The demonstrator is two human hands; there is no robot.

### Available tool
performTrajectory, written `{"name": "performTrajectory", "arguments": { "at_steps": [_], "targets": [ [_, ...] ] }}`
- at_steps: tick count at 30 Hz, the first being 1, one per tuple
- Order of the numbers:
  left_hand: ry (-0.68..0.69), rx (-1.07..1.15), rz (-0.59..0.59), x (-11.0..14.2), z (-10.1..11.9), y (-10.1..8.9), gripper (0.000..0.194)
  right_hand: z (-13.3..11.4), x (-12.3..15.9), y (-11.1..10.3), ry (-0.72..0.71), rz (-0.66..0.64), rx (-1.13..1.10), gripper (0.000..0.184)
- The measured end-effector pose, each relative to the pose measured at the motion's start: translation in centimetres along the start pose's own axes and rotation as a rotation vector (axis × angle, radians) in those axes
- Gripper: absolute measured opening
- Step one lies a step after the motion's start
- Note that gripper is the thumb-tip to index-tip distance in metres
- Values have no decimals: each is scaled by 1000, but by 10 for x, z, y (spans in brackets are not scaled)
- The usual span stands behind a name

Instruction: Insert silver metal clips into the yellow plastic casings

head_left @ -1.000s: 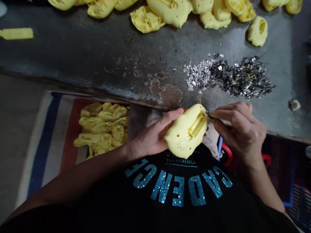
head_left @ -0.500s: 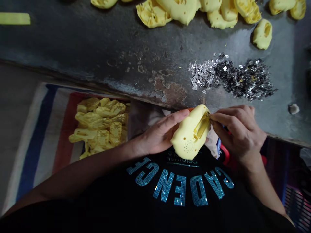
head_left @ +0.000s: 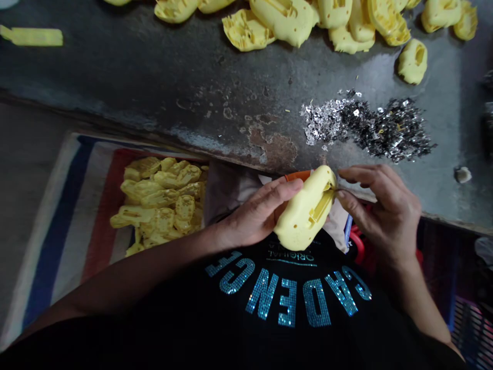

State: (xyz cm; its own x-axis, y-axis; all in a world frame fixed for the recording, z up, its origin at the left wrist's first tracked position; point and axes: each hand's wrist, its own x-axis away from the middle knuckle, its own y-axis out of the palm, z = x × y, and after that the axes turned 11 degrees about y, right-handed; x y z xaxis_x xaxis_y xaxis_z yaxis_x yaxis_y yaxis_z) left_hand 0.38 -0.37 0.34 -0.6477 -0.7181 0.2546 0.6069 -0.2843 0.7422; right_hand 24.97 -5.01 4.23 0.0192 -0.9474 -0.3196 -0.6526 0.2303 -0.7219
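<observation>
My left hand [head_left: 265,210] is wrapped round a yellow plastic shell [head_left: 298,226], a rounded moulded casing with a long slot and small holes. The shell is tilted in front of my chest, its slot toward my right hand [head_left: 381,205]. There the thumb tip is at the slot's edge by a small dark bit, too small to make out. The right index finger is lifted away from the thumb, and nothing shows between them. A heap of small shiny metal clips [head_left: 370,126] lies on the grey table just beyond my right hand.
More yellow shells [head_left: 285,20] lie along the far side of the table [head_left: 154,77], with a single shell [head_left: 413,61] nearer. A flat yellow strip [head_left: 34,37] is at the far left. Many yellow pieces [head_left: 165,190] are piled on a striped sheet [head_left: 69,205] below the table's edge.
My right thumb and index finger, pinched together at the shell's slot before, have come apart. The shell has turned slightly in my left hand. The view has shifted a little.
</observation>
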Motion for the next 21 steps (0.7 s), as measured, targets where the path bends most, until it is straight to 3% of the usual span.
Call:
{"name": "performTrajectory", "arguments": {
  "at_steps": [3, 5, 11, 17, 21],
  "targets": [
    [90, -97, -53, 5, 1, 1, 73, 6, -9, -4, 122, -210, -232, 24],
    [116, -159, -104, 11, 5, -2, 67, 9, -11, -3, 171, -263, -343, 24],
    [92, -371, -256, 26, 17, -13, 68, 9, -1, 8, 190, -185, -450, 24],
    [74, -416, -194, 25, 18, -12, 76, 9, 4, 14, 232, -118, -493, 26],
    [49, -440, -187, 28, 29, -25, 88, 9, 0, 24, 428, -167, -740, 31]
  ]
}}
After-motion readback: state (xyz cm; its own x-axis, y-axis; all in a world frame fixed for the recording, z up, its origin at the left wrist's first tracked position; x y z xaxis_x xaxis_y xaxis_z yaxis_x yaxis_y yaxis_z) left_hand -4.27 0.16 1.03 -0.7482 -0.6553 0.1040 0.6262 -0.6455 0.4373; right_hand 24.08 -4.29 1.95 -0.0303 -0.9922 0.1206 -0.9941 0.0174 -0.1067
